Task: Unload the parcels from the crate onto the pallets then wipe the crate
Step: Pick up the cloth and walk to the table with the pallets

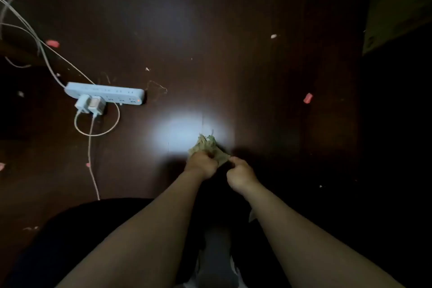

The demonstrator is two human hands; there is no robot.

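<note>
Head view: looks straight down on a dark brown floor (pixel 245 54) in dim light, with both bare forearms reaching forward from the lower edge.
Cloth (pixel 203 145): a crumpled, pale greenish rag, bunched up near the middle of the visible floor, at the near rim of a bright patch of light (pixel 180 133); whether it touches the floor cannot be told.
Left hand (pixel 202 166): fingers curled round the near left part of the cloth, gripping it; most of the rag sticks out beyond the knuckles.
Right hand (pixel 240 176): curled into a fist just right of the left hand, pinching the cloth's right corner, so the rag spans the small gap between the two hands.
Power strip (pixel 105 93): white, lying flat toward the left edge of the floor, well apart from the hands.
Chargers (pixel 91 105): two white plugs side by side in the strip's left end.
Cable (pixel 93 161): white, looping below the chargers, then running toward the person.
Pink scraps (pixel 307 98): small bits scattered on the floor, one right of the hands and one at far left.
Box-like shape (pixel 397 7): at the far right corner, too dark to identify.
</note>
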